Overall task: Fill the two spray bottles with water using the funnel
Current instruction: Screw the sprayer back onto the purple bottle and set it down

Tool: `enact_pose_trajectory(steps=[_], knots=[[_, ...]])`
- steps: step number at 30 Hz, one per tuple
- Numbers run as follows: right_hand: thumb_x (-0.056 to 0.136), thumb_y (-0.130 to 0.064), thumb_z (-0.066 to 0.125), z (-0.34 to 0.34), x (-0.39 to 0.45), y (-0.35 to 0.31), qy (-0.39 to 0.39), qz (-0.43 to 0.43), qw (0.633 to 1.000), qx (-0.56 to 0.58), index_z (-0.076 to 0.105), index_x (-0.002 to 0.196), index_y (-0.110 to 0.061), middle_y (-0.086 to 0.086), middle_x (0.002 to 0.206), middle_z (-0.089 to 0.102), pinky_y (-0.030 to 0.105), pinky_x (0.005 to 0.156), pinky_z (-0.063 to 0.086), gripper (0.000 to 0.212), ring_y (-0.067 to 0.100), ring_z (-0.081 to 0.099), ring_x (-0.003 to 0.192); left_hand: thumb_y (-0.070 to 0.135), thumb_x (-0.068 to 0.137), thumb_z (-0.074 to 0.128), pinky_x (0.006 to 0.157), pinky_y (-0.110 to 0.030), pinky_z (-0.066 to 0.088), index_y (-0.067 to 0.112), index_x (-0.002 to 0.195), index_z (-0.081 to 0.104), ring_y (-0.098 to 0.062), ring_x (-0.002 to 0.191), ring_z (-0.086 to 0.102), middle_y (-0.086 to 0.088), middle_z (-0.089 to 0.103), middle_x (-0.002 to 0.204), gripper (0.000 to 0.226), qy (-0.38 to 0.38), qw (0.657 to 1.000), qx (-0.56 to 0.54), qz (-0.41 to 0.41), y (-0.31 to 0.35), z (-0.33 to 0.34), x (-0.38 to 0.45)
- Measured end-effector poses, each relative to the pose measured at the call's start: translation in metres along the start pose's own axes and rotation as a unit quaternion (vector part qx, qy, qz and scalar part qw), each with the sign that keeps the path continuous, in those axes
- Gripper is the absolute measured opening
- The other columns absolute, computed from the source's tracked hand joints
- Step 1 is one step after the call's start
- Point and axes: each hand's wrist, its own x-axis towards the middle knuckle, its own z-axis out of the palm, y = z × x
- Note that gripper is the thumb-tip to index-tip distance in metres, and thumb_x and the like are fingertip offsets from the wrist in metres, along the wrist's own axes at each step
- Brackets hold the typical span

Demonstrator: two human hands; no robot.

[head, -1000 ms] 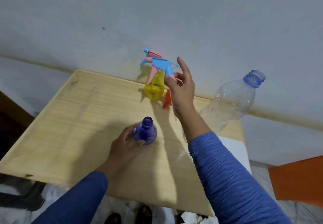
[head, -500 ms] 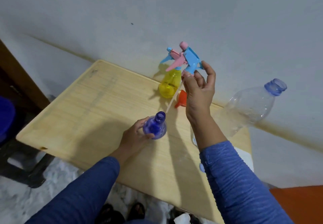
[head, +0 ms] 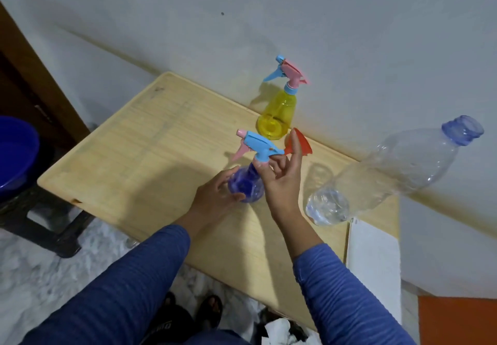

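Observation:
A blue spray bottle [head: 246, 184] stands mid-table on the wooden table [head: 150, 156]. My left hand [head: 215, 196] holds its body. Its blue and pink spray head [head: 256, 147] sits on the bottle's neck, and my right hand [head: 282, 180] pinches the collar just under the head. A yellow spray bottle [head: 278, 114] with its own pink and blue head stands by the wall. The red funnel [head: 302, 144] lies behind my right hand, partly hidden by my fingers. A large clear water bottle [head: 390, 172] with an open blue neck stands at the right.
A blue tub [head: 16, 153] sits on a dark stool at the left. A white sheet [head: 373, 261] lies on the table's right front corner. The wall runs close behind the table. An orange surface [head: 457, 320] shows at the bottom right.
My right hand has brought the blue spray head down from the air onto the blue bottle's neck. My left hand has kept hold of the bottle. The camera has swung left.

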Motion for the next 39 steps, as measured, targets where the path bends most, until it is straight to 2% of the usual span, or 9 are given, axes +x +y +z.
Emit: enact_pose_trajectory(steps=[2,5,8,12,14,21,25,32,39], knots=[[0.084,0.003,0.063,-0.002,-0.004,0.004,-0.025,-0.020,0.999,-0.029,0.023,0.133,-0.056,0.017,0.109,0.060,0.033,0.093,0.051,0.086,0.017,0.063,0.096,0.041,0.059,0.077,0.089,-0.019,0.044,0.039,0.126,0.051,-0.004,0.104,0.058,0.017,0.061,0.114,0.072,-0.003,1.000,-0.004,-0.001,0.001,0.000,0.000],[0.087,-0.007,0.063,-0.004,0.001,0.008,-0.043,-0.063,0.990,-0.116,0.021,0.131,-0.065,0.011,0.134,0.052,0.042,0.100,0.048,0.084,0.022,0.058,0.115,0.025,0.071,0.079,0.080,-0.004,0.041,0.037,0.128,0.051,0.001,0.101,0.058,0.014,0.061,0.116,0.064,0.004,1.000,-0.003,-0.002,-0.001,0.001,0.000],[0.090,-0.017,0.062,-0.007,0.005,0.015,-0.065,-0.082,0.980,-0.168,0.023,0.138,-0.055,-0.003,0.116,0.055,0.044,0.097,0.048,0.073,0.023,0.058,0.110,0.019,0.073,0.078,0.077,-0.001,0.040,0.035,0.129,0.051,0.001,0.102,0.058,0.011,0.061,0.118,0.063,0.008,1.000,-0.013,0.002,-0.002,0.001,-0.001],[0.088,-0.009,0.061,-0.011,0.009,0.019,-0.075,-0.136,0.960,-0.235,0.034,0.140,-0.032,0.003,0.103,0.050,0.007,0.089,0.038,0.063,-0.008,0.048,0.096,0.021,0.073,0.078,0.083,-0.009,0.041,0.036,0.129,0.051,-0.003,0.105,0.057,0.012,0.060,0.116,0.064,0.005,1.000,-0.011,0.004,0.000,0.001,-0.001],[0.086,-0.004,0.061,-0.009,0.009,0.020,-0.062,-0.154,0.953,-0.252,0.046,0.135,-0.023,0.007,0.105,0.051,0.002,0.086,0.034,0.055,-0.013,0.045,0.095,0.022,0.073,0.077,0.082,-0.008,0.040,0.037,0.129,0.050,-0.002,0.105,0.056,0.014,0.059,0.115,0.064,0.006,1.000,-0.002,0.002,0.001,0.001,0.000],[0.081,-0.005,0.068,-0.008,0.004,0.021,-0.027,-0.169,0.955,-0.242,0.063,0.118,-0.020,0.003,0.102,0.057,0.026,0.085,0.048,0.041,0.001,0.051,0.094,0.029,0.072,0.077,0.077,-0.002,0.036,0.033,0.134,0.048,-0.004,0.109,0.054,0.013,0.058,0.119,0.069,-0.005,1.000,0.023,0.004,0.004,-0.001,0.000],[0.079,0.001,0.067,-0.010,0.005,0.016,-0.038,-0.154,0.963,-0.216,0.060,0.119,-0.024,0.002,0.107,0.061,0.019,0.088,0.046,0.048,-0.001,0.055,0.098,0.026,0.073,0.076,0.067,0.005,0.037,0.032,0.134,0.047,-0.004,0.102,0.054,0.016,0.056,0.116,0.067,-0.006,1.000,0.022,-0.001,0.007,-0.003,-0.001],[0.090,-0.004,0.059,-0.024,0.006,0.016,-0.080,-0.176,0.954,-0.229,0.056,0.123,-0.024,-0.019,0.118,0.057,0.020,0.096,0.045,0.039,-0.003,0.055,0.109,0.028,0.075,0.075,0.079,-0.006,0.036,0.035,0.134,0.046,-0.003,0.111,0.052,0.013,0.057,0.126,0.067,-0.011,0.999,0.031,0.005,0.009,-0.003,-0.001],[0.087,-0.002,0.060,-0.025,0.014,0.013,-0.122,-0.221,0.918,-0.304,0.057,0.118,-0.024,0.007,0.104,0.061,0.006,0.088,0.034,0.038,-0.008,0.046,0.099,0.030,0.076,0.075,0.091,-0.021,0.043,0.033,0.136,0.044,-0.011,0.114,0.054,0.008,0.057,0.129,0.067,-0.008,0.999,0.039,0.014,0.010,-0.002,-0.002]])
